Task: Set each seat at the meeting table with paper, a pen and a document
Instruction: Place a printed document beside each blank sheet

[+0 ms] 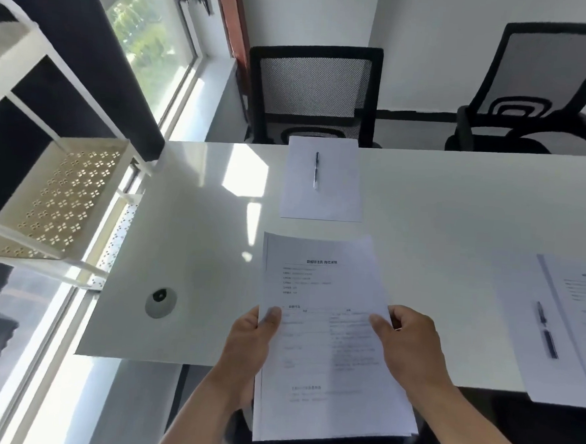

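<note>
Both the left hand [250,342] and right hand [411,345] are pinching a stack of printed documents [326,330], thumbs on top, above the white meeting table's [440,203] near edge. Beyond the hands, a pen [316,170] is lying on blank paper [322,203] before a black mesh chair [313,85]; a window [149,27] is lighting the room left of them.

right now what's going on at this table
A person is laying out meeting places. Both the left hand and right hand hold a stack of printed documents over the near edge of the white table. The far place has blank paper with a pen but no document. The place on the right has paper, a second pen and a printed sheet.
</note>
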A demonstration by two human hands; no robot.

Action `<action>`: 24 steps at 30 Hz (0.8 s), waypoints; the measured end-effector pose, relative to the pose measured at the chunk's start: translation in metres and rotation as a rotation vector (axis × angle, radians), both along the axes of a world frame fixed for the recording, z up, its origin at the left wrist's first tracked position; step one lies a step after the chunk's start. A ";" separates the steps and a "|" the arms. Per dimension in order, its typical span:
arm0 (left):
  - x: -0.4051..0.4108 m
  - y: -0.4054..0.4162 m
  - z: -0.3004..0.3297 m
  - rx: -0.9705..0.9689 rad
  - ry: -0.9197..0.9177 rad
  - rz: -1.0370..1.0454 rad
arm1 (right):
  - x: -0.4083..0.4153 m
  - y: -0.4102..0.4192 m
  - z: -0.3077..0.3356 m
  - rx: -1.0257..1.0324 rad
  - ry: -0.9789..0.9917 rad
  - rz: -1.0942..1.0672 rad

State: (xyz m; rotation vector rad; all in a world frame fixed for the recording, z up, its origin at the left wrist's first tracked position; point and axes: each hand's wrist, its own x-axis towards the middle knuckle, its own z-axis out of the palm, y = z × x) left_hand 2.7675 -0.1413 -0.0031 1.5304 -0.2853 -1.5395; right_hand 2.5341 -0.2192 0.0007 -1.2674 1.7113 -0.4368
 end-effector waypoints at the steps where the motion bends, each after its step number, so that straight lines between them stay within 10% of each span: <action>1: 0.001 0.000 -0.002 0.001 0.009 0.001 | 0.001 0.001 0.000 0.010 -0.013 -0.011; 24: 0.030 0.009 -0.052 0.094 0.034 0.029 | 0.017 -0.007 -0.050 0.037 0.012 -0.034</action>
